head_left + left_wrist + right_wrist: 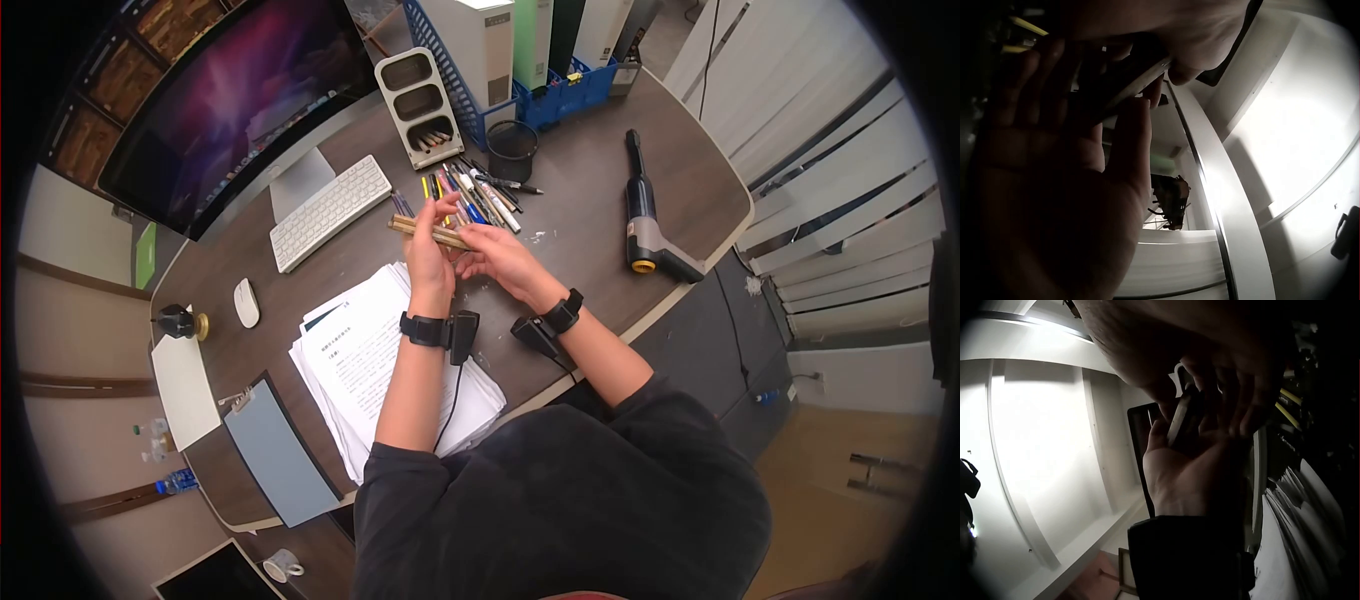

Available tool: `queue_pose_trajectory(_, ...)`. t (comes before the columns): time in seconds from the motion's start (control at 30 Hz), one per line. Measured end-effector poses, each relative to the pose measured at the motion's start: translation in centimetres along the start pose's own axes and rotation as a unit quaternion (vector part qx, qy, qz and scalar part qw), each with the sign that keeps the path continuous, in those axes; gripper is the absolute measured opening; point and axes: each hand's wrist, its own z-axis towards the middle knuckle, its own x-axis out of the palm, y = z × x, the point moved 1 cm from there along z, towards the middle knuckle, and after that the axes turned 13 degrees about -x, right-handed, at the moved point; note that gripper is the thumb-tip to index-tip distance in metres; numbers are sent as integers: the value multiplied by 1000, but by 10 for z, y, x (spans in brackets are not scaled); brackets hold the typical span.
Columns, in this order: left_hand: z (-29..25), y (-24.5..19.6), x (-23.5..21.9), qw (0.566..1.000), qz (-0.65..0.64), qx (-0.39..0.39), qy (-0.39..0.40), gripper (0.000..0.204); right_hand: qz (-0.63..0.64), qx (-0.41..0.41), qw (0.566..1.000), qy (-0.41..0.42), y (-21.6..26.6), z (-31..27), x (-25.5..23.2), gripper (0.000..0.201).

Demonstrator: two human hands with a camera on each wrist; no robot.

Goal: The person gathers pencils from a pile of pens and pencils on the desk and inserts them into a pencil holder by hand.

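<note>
Between both hands, a small bundle of thin brown sticks (402, 224), perhaps pencils, lies slanted above the desk in the head view. My left hand (430, 265) grips it with the thumb across the middle. At its right end my right hand (505, 262) pinches it with thumb and fingers. Both wrist views are dark; a pale edge of the held bundle (1140, 84) shows between the fingers, and again in the right wrist view as a light strip (1179, 419). Loose pens and markers (480, 198) lie just beyond the hands.
Beyond the pens stand a black mesh cup (512, 150) and a grey three-slot organizer (417, 103). A keyboard (330, 213), mouse (246, 303) and paper stack (352, 365) lie left; a handheld vacuum (643, 215) lies right. Blue baskets (568, 98) hold folders.
</note>
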Motion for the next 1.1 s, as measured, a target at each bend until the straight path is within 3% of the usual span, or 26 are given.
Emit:
queue_pose_trajectory(0.07,-3,4,-1,999,-4,-37,9,36,-13,16,998,61,-5,1,-1,24)
queue_pose_trajectory(0.2,5,10,-8,996,52,-61,32,42,27,22,996,85,-5,-1,0,22)
queue_pose_trajectory(0.27,10,9,-12,988,95,-105,54,48,58,16,997,53,-7,0,-2,20)
queue_pose_trajectory(0.43,13,-2,-15,985,139,-97,46,53,114,45,992,26,4,25,-5,21)
queue_pose_trajectory(0.5,16,-6,-21,994,92,-60,26,58,170,23,985,-18,15,48,-4,20)
queue_pose_trajectory(0.57,16,-9,-32,995,80,-62,13,51,209,52,976,-40,10,86,-13,21)
queue_pose_trajectory(0.77,9,-14,-48,995,76,-61,-4,43,136,65,977,-152,-6,166,-20,21)
queue_pose_trajectory(0.83,8,-14,-49,996,56,-64,2,42,120,55,980,-148,-8,180,-19,22)
queue_pose_trajectory(0.9,7,-14,-50,996,53,-65,2,41,8,56,988,-143,0,186,-9,28)
queue_pose_trajectory(0.93,7,-13,-52,996,50,-67,2,41,-14,69,993,-94,3,189,-8,35)
queue_pose_trajectory(1.1,12,-14,-57,996,72,-53,-6,35,-34,90,994,-43,17,165,-27,45)
